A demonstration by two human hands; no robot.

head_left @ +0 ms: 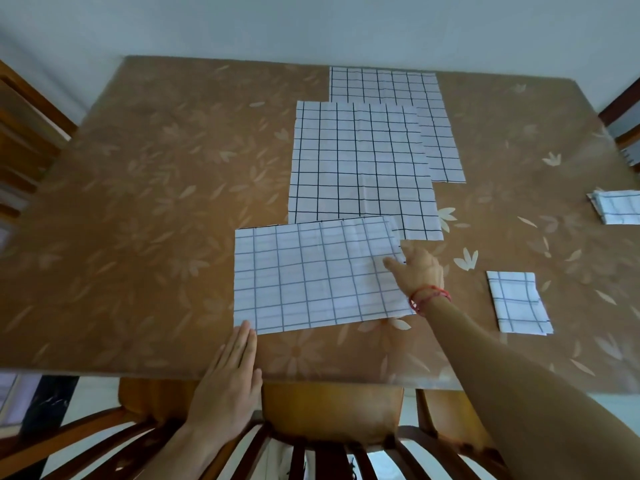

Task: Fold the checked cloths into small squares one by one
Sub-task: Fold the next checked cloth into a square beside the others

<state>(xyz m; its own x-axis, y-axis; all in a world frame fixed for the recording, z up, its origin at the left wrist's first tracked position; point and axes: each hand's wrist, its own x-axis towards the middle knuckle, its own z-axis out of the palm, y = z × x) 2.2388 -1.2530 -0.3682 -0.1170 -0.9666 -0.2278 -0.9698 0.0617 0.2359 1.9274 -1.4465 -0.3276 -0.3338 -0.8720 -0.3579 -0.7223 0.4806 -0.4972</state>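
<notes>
Cloth (311, 275) folded once lay near the table's (138, 202) front edge, its long side running from 9 to 3 o'clock. The left hand (228, 379) lay flat and open, fingertips touching the cloth's 7 o'clock corner. The right hand (417, 271) was nearer the short side, pinching the 2 o'clock corner, thumb on top. The next fold would likely go toward 9 o'clock.

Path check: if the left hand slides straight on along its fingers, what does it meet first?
The near cloth: the left hand lies flat, fingertips at its near-left corner, pointing away across the table. They may touch it now; contact is hard to tell.
</notes>
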